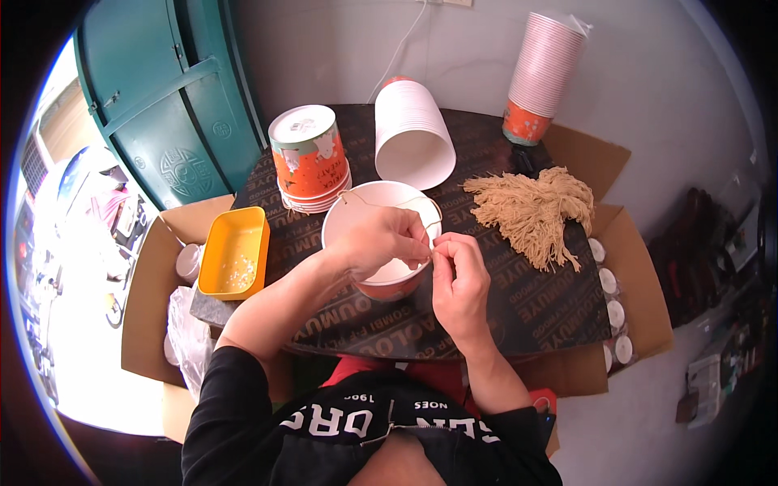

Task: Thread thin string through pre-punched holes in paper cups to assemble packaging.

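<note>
A white-lined paper bucket (335, 228) stands upright on the table in front of me, its orange outside showing low at the front. A thin tan cord (346, 193) is at its rim, with a loop rising at the far left and a length curving by the right side. My left hand (384, 240) reaches over the bucket's mouth, fingers pinched at the right part of the rim. Against its fingertips, my right hand (460, 279) is closed in a pinch just outside the rim. Both pinch the cord; its end is hidden between the fingers.
Upside-down orange buckets (308, 162) are stacked at the left. Behind lies a nested stack of buckets (415, 134); a taller stack (541, 77) stands back right. A tan cord bundle (539, 212) lies right. A yellow tray (234, 212) holds small white bits. Cardboard boxes (640, 283) flank the table.
</note>
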Demonstrator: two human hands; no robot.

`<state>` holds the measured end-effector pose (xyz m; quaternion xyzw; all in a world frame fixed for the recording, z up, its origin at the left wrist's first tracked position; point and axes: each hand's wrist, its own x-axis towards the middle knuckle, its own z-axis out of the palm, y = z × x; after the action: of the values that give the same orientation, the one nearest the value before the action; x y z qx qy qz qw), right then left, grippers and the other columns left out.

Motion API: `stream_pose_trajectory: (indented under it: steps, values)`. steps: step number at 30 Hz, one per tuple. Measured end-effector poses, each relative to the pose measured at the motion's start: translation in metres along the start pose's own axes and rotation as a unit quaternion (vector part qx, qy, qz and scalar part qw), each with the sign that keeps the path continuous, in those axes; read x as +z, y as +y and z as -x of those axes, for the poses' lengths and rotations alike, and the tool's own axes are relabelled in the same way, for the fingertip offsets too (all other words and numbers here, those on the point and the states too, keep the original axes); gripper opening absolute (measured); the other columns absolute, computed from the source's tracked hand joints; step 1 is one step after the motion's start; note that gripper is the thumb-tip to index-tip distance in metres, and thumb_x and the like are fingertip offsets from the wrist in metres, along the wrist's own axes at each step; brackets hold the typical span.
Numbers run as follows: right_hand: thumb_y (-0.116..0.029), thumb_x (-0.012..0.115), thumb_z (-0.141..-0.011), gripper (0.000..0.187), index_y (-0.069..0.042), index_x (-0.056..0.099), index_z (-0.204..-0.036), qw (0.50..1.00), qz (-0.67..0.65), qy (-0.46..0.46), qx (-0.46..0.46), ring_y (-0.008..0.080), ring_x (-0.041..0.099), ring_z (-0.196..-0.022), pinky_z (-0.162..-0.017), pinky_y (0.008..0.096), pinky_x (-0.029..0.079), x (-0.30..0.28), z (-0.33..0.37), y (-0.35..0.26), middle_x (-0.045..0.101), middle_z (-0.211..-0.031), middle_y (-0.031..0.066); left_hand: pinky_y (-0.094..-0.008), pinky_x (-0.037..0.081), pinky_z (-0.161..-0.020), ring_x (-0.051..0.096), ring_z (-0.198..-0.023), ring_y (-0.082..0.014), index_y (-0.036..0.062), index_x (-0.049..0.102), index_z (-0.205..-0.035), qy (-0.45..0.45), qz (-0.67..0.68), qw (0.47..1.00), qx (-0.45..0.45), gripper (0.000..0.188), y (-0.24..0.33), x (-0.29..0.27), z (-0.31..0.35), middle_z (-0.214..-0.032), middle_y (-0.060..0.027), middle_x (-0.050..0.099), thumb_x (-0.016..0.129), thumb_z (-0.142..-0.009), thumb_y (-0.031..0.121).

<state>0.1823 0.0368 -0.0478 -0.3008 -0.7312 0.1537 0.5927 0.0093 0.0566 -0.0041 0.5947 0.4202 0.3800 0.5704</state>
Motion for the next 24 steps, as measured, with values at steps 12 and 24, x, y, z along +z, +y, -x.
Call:
stream_pose_trajectory:
  steps: [12, 24]
  values:
    - [0.007, 0.06, -0.085, 0.014, 0.0, 0.057, -0.097, 0.996, 0.016, -0.05, -0.076, 0.0345, 0.06, -0.093, -0.08, 0.0407, 0.05, -0.014, -0.009, 0.014, 0.062, -0.1, 0.0147, -0.0257, 0.051, -0.071, 0.064, -0.077, -0.0152, -0.0014, 0.06, -0.084, -0.025, -0.065, 0.998, -0.004, 0.013, 0.011, 0.003, 0.007, -0.083, -0.0094, 0.067, 0.071, -0.081, -0.004]
    - [0.007, 0.058, -0.088, 0.015, 0.002, 0.058, -0.101, 0.995, -0.009, -0.092, -0.023, 0.0348, 0.057, -0.09, -0.079, 0.0423, 0.048, -0.013, -0.006, 0.008, 0.062, -0.094, 0.0154, -0.0341, 0.052, -0.063, 0.064, -0.069, -0.0249, 0.0004, 0.059, -0.089, 0.123, -0.404, 0.877, 0.227, 0.013, 0.003, 0.028, 0.029, -0.078, -0.0115, 0.062, 0.068, -0.078, 0.0]
